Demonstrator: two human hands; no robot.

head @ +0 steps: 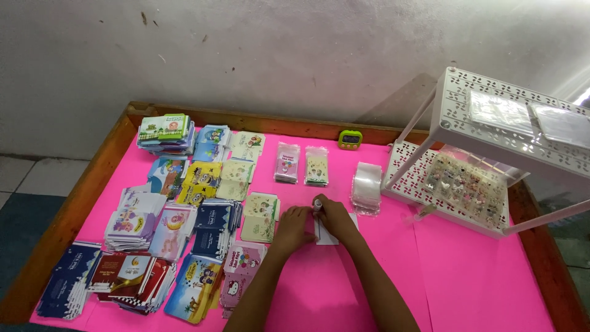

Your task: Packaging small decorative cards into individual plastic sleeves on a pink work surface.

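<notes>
Centrally, both hands' grip pinches a white packet (326,235) beside stacked colourful envelopes (212,224).

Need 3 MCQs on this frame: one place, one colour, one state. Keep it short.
1. Where is the small green digital timer?
A. at the table's far edge
B. on the white perforated plastic rack
C. under the left hand

2. What colour is the paper covering the wooden-rimmed table?
A. blue
B. pink
C. white

3. What is the right hand doing?
A. resting palm up, empty
B. lifting the rack
C. pressing on a small white card, with a marker-like thing at its fingers

Answers:
1. A, it sits by the far wooden rim.
2. B, the sheet is bright pink.
3. C, the card shows under the hand.
</notes>
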